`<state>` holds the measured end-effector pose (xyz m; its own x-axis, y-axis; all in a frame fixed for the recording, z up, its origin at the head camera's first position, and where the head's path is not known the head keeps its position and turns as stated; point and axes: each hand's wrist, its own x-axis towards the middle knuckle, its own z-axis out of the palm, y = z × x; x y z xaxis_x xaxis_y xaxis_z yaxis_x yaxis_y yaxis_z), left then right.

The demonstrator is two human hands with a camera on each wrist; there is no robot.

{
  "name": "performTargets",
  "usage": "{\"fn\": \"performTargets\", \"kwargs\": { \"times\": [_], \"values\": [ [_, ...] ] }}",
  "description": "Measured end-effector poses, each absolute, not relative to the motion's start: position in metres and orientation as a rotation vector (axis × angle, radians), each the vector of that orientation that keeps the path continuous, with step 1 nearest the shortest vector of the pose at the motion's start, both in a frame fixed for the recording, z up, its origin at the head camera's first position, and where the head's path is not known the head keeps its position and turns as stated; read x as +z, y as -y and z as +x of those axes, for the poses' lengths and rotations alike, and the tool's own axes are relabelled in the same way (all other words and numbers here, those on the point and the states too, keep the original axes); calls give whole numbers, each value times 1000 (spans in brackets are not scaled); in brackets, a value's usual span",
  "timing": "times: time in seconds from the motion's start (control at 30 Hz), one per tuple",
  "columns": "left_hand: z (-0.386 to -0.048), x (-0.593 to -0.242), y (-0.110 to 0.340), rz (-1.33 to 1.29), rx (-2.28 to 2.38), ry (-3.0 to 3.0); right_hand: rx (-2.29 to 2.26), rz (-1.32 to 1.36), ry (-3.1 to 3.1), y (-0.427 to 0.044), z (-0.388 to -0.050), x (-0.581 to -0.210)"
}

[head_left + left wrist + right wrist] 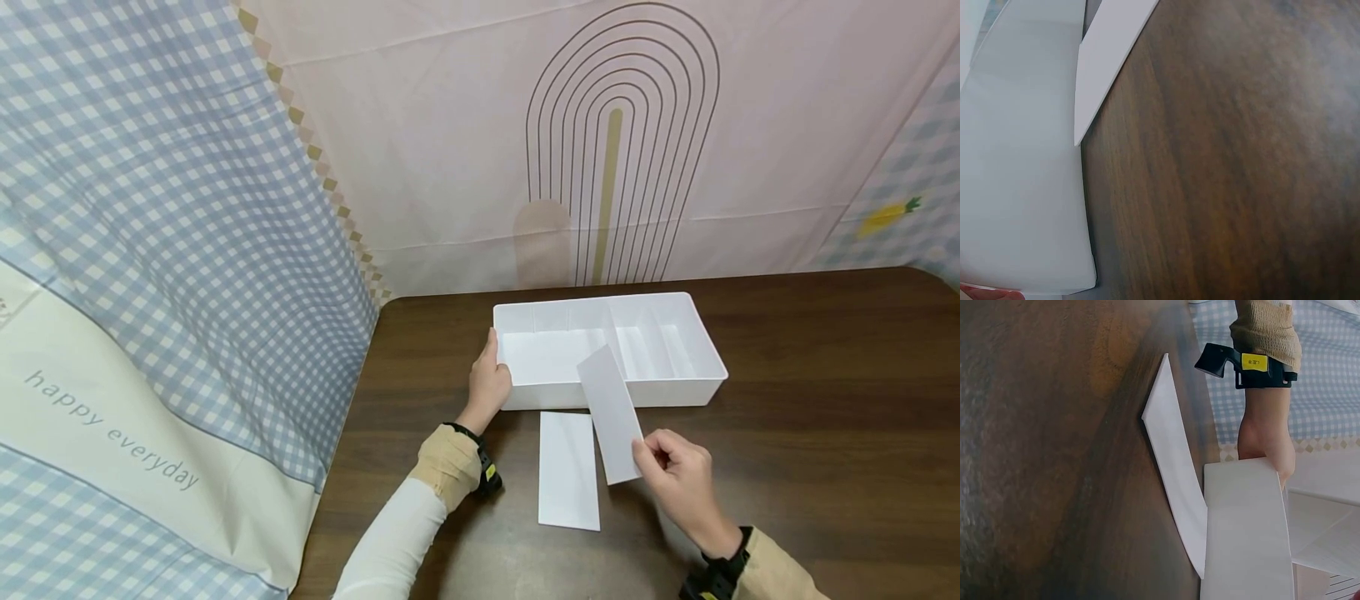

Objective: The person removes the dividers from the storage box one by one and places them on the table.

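Observation:
A white divided organizer box sits on the brown table, a wide compartment at left and narrower ones at right. My left hand grips its left end, thumb at the near corner and index finger straight along the side. My right hand pinches a thin white rectangular panel by its lower right edge. That panel tilts, its upper end overlapping the box's front rim in the head view. A second white panel lies flat on the table before the box. In the right wrist view, the box's front wall shows beside my left hand.
The wooden table extends to both sides of the box. Behind it hangs a pale cloth with an arch print. A blue checked cloth hangs at the left. Both wrists carry black straps with cameras.

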<state>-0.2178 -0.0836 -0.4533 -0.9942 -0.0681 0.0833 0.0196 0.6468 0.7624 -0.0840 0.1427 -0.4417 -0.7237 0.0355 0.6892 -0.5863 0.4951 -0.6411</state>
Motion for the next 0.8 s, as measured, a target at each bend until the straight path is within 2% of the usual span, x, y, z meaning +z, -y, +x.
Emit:
{"fn": "performTargets", "kwargs": {
  "times": [0.4, 0.63, 0.8],
  "values": [
    [-218, -453, 84, 39, -1275, 2755, 1298, 498, 1979, -141, -81, -443],
    [-219, -454, 83, 48, -1281, 2759, 1295, 533, 1922, -133, -70, -416],
    [-220, -454, 84, 38, -1266, 2759, 1315, 540, 1915, -135, -68, -420]
  ]
}}
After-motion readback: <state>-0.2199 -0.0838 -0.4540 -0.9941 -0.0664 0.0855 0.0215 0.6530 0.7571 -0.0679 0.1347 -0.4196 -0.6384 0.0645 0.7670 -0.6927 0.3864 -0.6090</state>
